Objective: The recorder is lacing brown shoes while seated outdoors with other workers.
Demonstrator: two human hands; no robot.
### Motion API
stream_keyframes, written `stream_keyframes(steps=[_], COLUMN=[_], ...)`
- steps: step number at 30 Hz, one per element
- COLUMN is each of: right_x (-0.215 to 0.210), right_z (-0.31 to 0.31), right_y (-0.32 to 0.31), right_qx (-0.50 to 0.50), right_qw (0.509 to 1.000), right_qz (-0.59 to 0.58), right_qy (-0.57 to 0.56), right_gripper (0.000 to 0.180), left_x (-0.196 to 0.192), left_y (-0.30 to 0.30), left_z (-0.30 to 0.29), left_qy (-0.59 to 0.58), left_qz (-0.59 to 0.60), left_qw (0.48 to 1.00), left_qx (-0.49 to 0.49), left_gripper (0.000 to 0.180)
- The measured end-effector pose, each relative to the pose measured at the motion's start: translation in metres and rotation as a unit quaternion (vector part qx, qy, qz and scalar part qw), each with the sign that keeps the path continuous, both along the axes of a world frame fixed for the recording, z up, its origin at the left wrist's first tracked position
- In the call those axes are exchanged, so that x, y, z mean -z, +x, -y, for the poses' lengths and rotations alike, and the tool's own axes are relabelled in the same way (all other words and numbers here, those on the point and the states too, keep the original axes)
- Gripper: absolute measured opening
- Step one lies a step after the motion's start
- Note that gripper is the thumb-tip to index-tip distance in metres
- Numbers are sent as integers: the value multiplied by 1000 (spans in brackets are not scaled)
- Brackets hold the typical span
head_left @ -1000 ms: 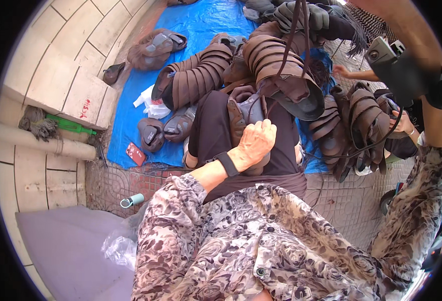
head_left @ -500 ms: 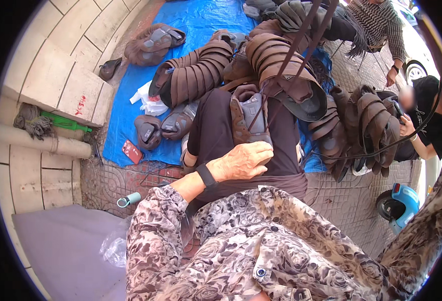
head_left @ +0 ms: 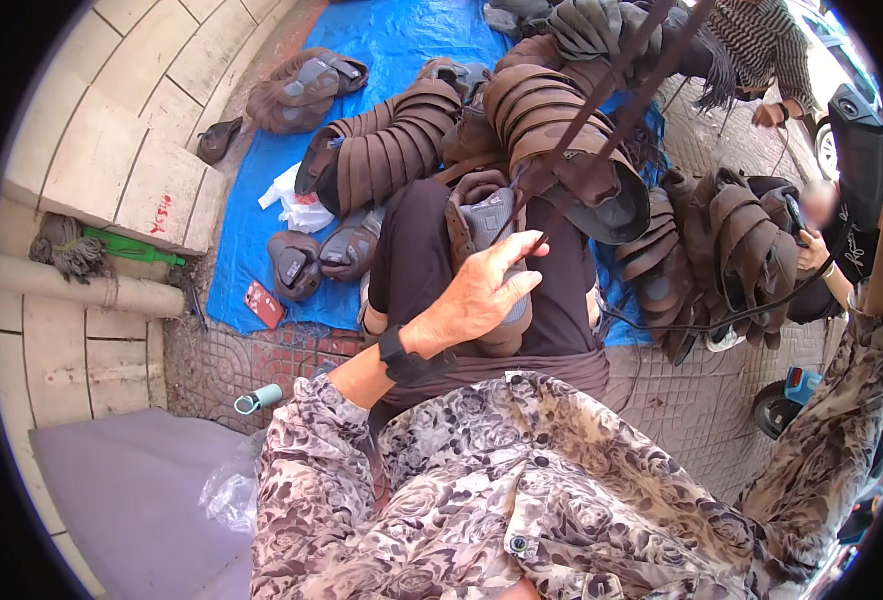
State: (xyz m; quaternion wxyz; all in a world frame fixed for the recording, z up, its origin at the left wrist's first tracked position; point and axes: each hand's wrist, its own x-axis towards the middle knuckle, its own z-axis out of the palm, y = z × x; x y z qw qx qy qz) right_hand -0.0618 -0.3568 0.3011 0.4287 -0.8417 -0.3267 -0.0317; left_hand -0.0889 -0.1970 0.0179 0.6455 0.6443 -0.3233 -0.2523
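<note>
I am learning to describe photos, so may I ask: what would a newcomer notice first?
Probably the stacked brown shoes on the bright blue sheet, at upper centre. Next, the left hand at a grey-and-brown shoe, near the middle, and dark laces stretching towards the upper right.

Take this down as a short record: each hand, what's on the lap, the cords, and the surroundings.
Left hand: over the shoe upper, grip unclear
Right hand: out of view; right sleeve near the picture's edge
Lap: brown-and-grey shoe upper
Cords: dark strands slanting toward upper right
Surroundings: stacked brown uppers, blue sheet
</note>
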Motion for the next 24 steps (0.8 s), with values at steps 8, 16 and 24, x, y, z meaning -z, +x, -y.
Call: stream_keyframes(steps=[8, 16, 24], right_x=[13, 18, 19], right_z=[26, 37, 44], right_y=[6, 12, 13], right_qx=[1, -5, -11], right_qw=[998, 994, 989], right_qz=[-35, -59, -80], right_qy=[52, 94, 128], right_gripper=[26, 25, 25], left_x=[8, 37, 39], left_y=[4, 12, 15], left_z=[-32, -28, -20], left_qy=[112, 138, 105], left_qz=[223, 326, 463], left_qw=[948, 919, 868], left_qx=[-199, -176, -149], left_gripper=[23, 19, 23])
